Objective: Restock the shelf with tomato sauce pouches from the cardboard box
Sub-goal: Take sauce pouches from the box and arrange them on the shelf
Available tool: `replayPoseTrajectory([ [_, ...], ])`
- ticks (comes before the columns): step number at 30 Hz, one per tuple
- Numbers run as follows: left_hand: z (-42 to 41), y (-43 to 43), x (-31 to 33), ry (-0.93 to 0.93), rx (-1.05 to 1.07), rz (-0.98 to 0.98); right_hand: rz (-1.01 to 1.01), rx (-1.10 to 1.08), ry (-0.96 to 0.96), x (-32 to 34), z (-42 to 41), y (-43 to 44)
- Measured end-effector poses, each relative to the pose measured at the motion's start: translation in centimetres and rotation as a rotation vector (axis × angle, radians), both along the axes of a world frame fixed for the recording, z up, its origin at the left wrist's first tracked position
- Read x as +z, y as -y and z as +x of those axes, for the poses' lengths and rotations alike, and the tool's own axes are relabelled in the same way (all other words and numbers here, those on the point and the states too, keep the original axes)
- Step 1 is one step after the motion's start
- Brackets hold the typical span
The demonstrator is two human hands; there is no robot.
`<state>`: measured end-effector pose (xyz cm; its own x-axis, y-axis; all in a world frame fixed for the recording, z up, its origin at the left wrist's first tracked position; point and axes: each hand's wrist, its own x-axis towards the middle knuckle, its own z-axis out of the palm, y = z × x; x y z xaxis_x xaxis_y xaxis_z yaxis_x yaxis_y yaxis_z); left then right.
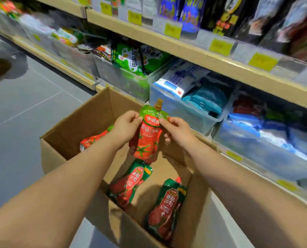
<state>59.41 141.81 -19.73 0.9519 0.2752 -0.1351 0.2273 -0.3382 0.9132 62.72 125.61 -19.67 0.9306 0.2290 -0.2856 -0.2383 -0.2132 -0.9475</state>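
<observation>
A tomato sauce pouch point(145, 135) is held upright above the open cardboard box point(88, 111), its tan cap uppermost. It is pinched at its green upper edge from both sides. The fingers point(134, 117) of the left hand point(126, 125) are closed narrowly on the pouch's left shoulder, thumb against forefinger. The right hand point(176, 130) is closed in the same way on the right shoulder, its lower fingers curled loosely beside the pouch's side. Inside the box, an orange pouch point(93, 138) is seen lying against the far left wall, partly hidden by the left forearm. Two darker green-and-red pouches point(129, 185) point(165, 210) lie on the box floor nearer the camera. The shelf point(194, 54) with its clear bins point(190, 111) of packaged goods stands just beyond the box.
</observation>
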Motion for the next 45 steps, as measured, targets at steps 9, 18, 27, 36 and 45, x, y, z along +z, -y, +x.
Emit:
replayPoseTrajectory([
  [9,2.0,9.9,9.8,0.115,-0.050,-0.292,-0.038,-0.146,0.079,6.4,-2.2,10.1],
  [18,5.0,19.8,17.6,0.101,-0.400,-0.164,-0.014,-0.358,0.264,15.1,-2.0,20.6],
  [27,8.7,27.3,24.6,0.299,-0.483,0.115,-0.052,-0.592,0.330,22.7,3.0,27.8],
  [36,11.9,31.7,27.0,0.297,-0.459,0.115,-0.129,-0.687,0.409,24.1,9.7,29.8],
  [45,12.2,31.5,23.7,0.253,-0.472,0.092,-0.269,-0.626,0.276,21.6,10.5,29.5],
])
